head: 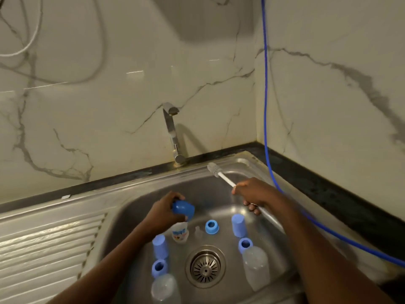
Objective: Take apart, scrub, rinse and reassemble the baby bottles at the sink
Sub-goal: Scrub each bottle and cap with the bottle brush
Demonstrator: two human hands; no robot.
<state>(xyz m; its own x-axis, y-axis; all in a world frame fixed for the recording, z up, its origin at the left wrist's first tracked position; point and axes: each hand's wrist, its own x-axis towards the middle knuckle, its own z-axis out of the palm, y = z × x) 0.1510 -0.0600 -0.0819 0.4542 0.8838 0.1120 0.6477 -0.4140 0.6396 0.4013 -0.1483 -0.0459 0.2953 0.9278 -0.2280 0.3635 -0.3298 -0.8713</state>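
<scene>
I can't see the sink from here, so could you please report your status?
Left hand grips blue cap. Right hand grips brush over sink. Bottles, rings loose in basin. Nothing in the way.

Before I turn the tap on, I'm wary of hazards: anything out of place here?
A blue cord hangs down the wall corner and trails across the dark counter beside the sink, just behind the right hand holding the brush. Odd this close to a sink; cable or hose, I cannot tell.

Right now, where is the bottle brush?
In the head view, the bottle brush is gripped by the right hand above the back right of the sink, bristles pointing toward the rim just right of the tap.
</scene>
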